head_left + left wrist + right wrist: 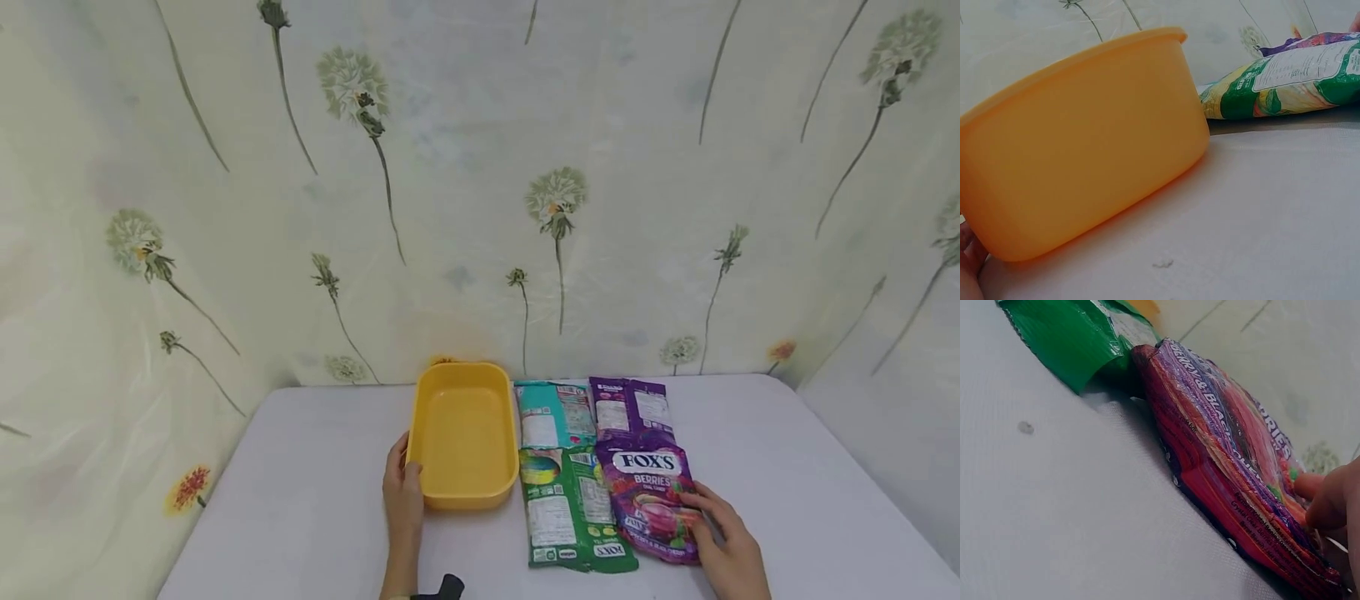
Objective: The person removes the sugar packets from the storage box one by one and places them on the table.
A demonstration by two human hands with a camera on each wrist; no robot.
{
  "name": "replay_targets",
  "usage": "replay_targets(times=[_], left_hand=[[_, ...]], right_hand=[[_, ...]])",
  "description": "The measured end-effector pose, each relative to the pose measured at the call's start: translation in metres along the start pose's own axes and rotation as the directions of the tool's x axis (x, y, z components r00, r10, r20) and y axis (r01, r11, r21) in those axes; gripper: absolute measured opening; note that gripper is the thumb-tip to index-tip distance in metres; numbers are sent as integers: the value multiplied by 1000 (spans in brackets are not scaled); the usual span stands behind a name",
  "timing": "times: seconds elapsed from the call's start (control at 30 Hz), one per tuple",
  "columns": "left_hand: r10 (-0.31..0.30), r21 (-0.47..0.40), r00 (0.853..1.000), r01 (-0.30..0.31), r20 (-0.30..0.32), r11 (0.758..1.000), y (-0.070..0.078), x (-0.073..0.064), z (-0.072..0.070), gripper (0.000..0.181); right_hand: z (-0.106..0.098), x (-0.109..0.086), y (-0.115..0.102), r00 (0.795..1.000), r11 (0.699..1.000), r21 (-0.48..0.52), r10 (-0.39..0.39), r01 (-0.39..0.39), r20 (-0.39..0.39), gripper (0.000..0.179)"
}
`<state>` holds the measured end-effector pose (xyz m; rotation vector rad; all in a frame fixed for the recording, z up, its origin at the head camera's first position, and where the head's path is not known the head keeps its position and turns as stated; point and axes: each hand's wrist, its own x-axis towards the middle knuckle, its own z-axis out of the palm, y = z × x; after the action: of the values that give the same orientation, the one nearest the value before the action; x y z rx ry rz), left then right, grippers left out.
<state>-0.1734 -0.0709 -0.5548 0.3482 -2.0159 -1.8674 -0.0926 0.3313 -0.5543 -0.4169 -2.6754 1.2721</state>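
My left hand [403,492] holds the left side of a yellow plastic tub [465,501], thumb near the rim and fingers along the outer wall. In the left wrist view, the tub's wall [1097,150] fills much of the picture, and only a bit of the hand [969,262] shows. At the right, my right hand [726,542] grips the right edge of a purple Fox's Berries candy bag [648,500]. Up close in the right wrist view, fingers [1329,500] lie on the printed front of that bag [1222,450]; the far fingers are partly hidden.
Between tub and purple bag lies a green Fox's candy bag [551,517], partly overlapped by the purple one. Behind are a teal bag [543,412] and another purple bag [633,404], backs up. All rest on a white-covered table [315,492] before a dandelion-print backdrop [450,208].
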Motion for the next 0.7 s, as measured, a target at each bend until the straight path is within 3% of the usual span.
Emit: replay_targets(times=[0.2,0.33,0.43,0.5,0.53,0.57,0.6,0.67,0.7], left_hand=[[4,-15,1000,-4,28,1000,-2,-4,-3,45],[15,21,997,-17,76,1000,-1,-9,-8,55],[47,135,984,-70,169,988,4,-15,-23,65],[106,247,963,-169,248,954,9,-18,-37,70],[162,310,943,-253,291,916,12,-17,-44,72],[214,383,918,-340,334,859,15,-17,-51,75],[267,456,888,-428,375,780,18,-16,-58,79],[352,577,820,-569,452,586,26,-15,-71,88],[376,624,791,-612,484,486,29,-15,-77,92]], right_hand=[[5,-3,-2,999,999,21,28,-27,-22,43],[4,-7,-9,1000,1000,-6,3,-3,5,57],[2,-10,-20,997,998,-51,-25,28,66,71],[1,-12,-30,991,992,-87,-83,92,102,76],[0,-12,-34,985,984,-102,-132,143,113,77],[0,-13,-38,975,972,-122,-187,201,120,78],[-1,-14,-43,963,955,-146,-242,258,121,78],[-2,-14,-50,938,911,-227,-321,344,131,83],[-3,-14,-53,930,893,-264,-339,366,143,86]])
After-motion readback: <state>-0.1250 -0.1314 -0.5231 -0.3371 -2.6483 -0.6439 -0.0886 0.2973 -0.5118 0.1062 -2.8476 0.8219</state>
